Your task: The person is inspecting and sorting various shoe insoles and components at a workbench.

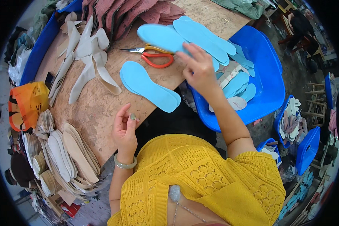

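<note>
My right hand pinches a light blue insole by its end. That insole is blurred by motion and lies over the wooden table, against a pile of blue insoles. Just off the near table edge is my left hand, its fingers loosely bent and holding nothing. Beyond it, two blue insoles lie overlapped, their lower ends sticking out past the edge. A pair of scissors with red and orange handles rests between them and the pile.
A blue plastic tub with insoles inside stands at the table's right. Pale cut pieces and dark red pieces occupy the far left table. Stacked beige insoles and an orange bag sit at left.
</note>
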Demonstrator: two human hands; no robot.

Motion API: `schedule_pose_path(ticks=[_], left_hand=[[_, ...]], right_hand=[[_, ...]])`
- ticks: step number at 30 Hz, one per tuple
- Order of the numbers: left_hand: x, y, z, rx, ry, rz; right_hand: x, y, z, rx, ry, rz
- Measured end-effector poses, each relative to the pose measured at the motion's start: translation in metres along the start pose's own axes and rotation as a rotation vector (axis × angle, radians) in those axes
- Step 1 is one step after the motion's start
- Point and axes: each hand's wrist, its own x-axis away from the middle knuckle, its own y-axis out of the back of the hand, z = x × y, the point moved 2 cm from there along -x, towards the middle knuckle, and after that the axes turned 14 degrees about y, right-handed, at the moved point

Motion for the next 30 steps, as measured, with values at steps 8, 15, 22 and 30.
schedule_pose_path(ticks=[8, 15, 22, 30], left_hand=[[-0.004, -0.016, 0.008, -0.039, 0.005, 0.061], [-0.007, -0.022, 0.012, -0.15, -0.034, 0.145], [-0.005, -0.014, 0.016, -0.116, -0.031, 0.069], [-0.013, -0.013, 0.018, -0.269, -0.154, 0.06]], right_hand=[[0.009, 0.006, -0.095, 0.124, -0.218, -0.056], [-0.006, 0.013, -0.097, 0.098, -0.37, 0.049], [-0.022, 0.033, -0.072, 0.123, -0.236, -0.098], [0.009, 0.014, -0.118, 0.264, -0.495, 0.211]])
